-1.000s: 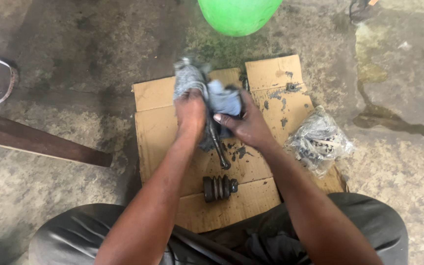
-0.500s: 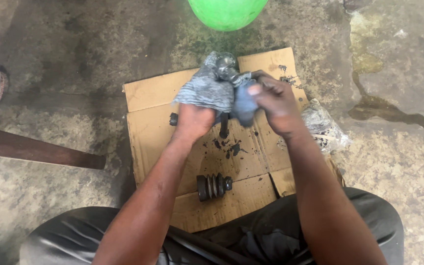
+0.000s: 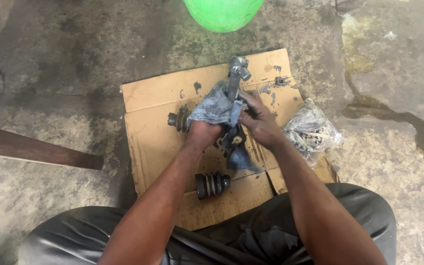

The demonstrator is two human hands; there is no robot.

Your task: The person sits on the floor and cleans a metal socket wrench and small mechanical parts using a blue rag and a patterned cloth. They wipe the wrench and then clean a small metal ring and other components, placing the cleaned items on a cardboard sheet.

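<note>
- Your left hand (image 3: 203, 133) is clenched on a grey rag (image 3: 214, 104), bunched near the middle of the cardboard sheet (image 3: 148, 142).
- Your right hand (image 3: 258, 120) grips a metal shaft (image 3: 233, 95) that points toward the far edge of the cardboard; its knobbed joint end (image 3: 239, 66) sticks out bare past your fingers.
- The rag wraps the lower part of the shaft between your two hands, and a tail of it hangs down toward you below them.
- A small dark metal part (image 3: 177, 119) lies just beside your left hand, on its outer side, partly hidden by the rag.
- A ribbed rubber boot (image 3: 211, 184) lies on its side near the cardboard's near edge, apart from both hands, between your forearms.
- A crumpled clear plastic bag (image 3: 310, 130) with dark bits inside sits at the right edge of the cardboard, close to your right wrist.
- A small dark piece (image 3: 280, 81) lies near the far right corner, among grease spots.
- Off the cardboard: a green round container (image 3: 222, 13) beyond the far edge, and a brown wooden plank (image 3: 35, 149) on the stained concrete floor (image 3: 65, 59) to the left.
</note>
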